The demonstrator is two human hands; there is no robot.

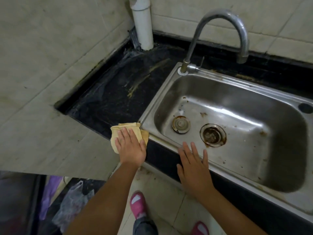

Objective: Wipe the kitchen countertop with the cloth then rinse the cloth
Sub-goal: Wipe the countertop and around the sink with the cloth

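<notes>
A yellow cloth (pixel 118 131) lies on the black countertop (pixel 111 99) at its front edge, just left of the steel sink's (pixel 169 78) corner. My left hand (pixel 131 146) presses flat on the cloth, fingers together. My right hand (pixel 194 165) rests open, fingers spread, over the sink's front rim, holding nothing. The countertop is wet and streaked, with yellowish smears near its middle. A curved metal faucet (pixel 220 16) rises at the sink's back left corner; no water runs from it.
A white pipe (pixel 143 26) stands in the back corner of the counter. Tiled walls close in the left and back. The sink basin holds a plug (pixel 181 123) and a rusty drain (pixel 212 135). Plastic bags (pixel 71 204) lie on the floor at lower left.
</notes>
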